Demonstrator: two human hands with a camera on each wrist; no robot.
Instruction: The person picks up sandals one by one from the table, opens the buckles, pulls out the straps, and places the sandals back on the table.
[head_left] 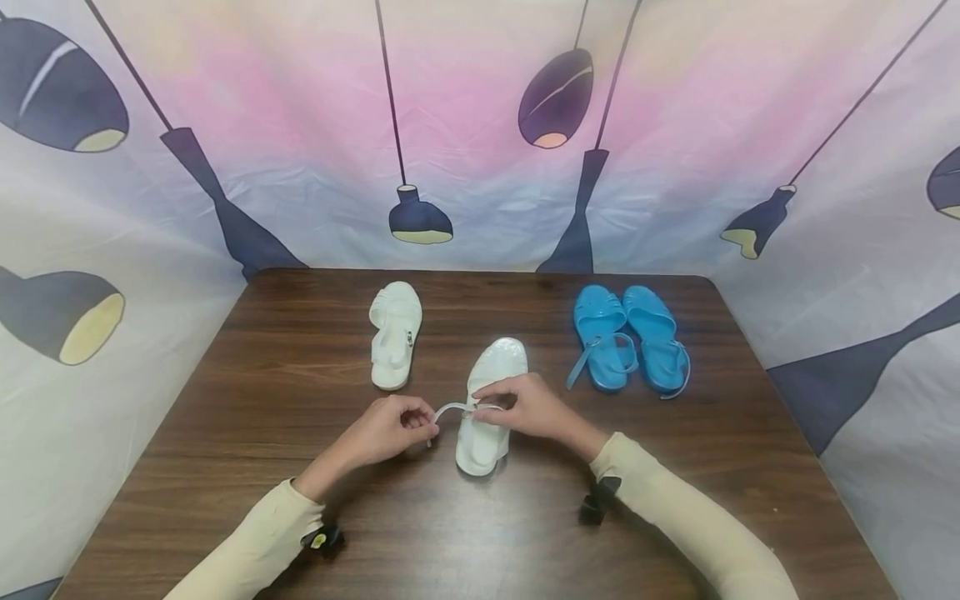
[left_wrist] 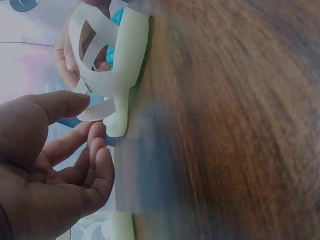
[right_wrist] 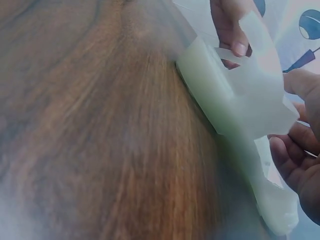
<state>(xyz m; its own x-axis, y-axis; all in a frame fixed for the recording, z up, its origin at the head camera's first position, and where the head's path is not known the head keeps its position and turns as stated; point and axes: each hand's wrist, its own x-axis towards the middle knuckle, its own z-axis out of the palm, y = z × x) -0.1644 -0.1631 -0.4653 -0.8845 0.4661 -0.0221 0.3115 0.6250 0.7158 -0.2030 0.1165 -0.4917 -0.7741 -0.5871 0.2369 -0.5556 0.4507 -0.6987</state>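
A white sandal lies near the middle of the table, its toe pointing away from me. From its left side a thin white strap arcs out, and my left hand pinches it near the free end. The thumb and index finger of my right hand grip the sandal's ankle strap by the small buckle, which they partly hide. In the left wrist view the sandal stands sole-down on the wood, its heel band upright. The right wrist view has the right hand beside the sandal's straps.
Another white sandal lies at the back left, its buckle showing. Two blue sandals stand side by side at the back right, straps loose. The brown wooden table ends at a patterned cloth backdrop.
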